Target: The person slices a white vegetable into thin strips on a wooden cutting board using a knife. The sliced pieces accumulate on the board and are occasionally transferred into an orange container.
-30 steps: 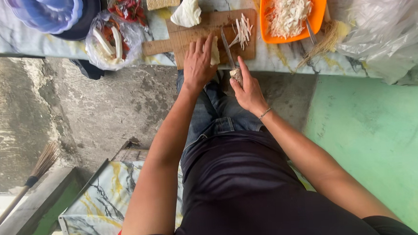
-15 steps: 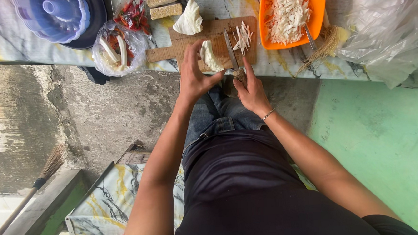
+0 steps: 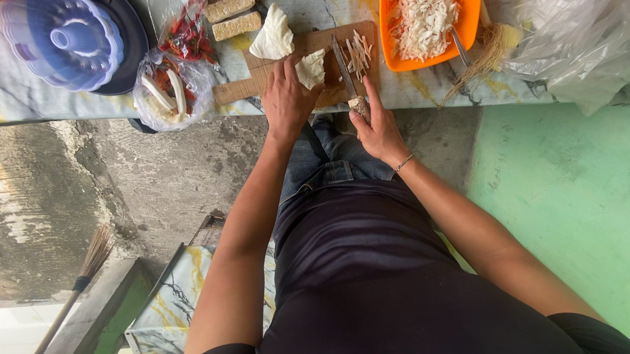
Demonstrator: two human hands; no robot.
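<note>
A marbled table [image 3: 9, 99] runs across the top of the view, and the person sits facing it with both arms reaching to a wooden cutting board [image 3: 266, 75] at its near edge. The step in hand looks like shredding cabbage: the left hand [image 3: 286, 99] presses down on a pale cabbage piece [image 3: 312, 68] lying on the board, fingers curled over it, while the right hand [image 3: 378, 127] is clenched around the handle of a knife [image 3: 343, 71] whose blade lies along the board just right of that piece. Thin cut strips [image 3: 359, 52] lie beyond the blade. The next move would call for the blade to be lifted and set on the cabbage edge, with the left fingertips tucked back from it. To the far right sits a large crumpled clear plastic bag [image 3: 587, 26]. At top left a blue ring-shaped mould [image 3: 63, 39] rests on a dark round tray [image 3: 135, 43]. The orange tray [image 3: 473, 18] right of the board holds shredded cabbage. A bigger cabbage wedge [image 3: 273, 35] lies at the board's far end. Left of the board, a small clear bag [image 3: 167, 95] holds white stalks, and another clear bag [image 3: 189, 33] red chillies. Two tan tempeh blocks [image 3: 231, 15] lie just beside it. No label is legible.
</note>
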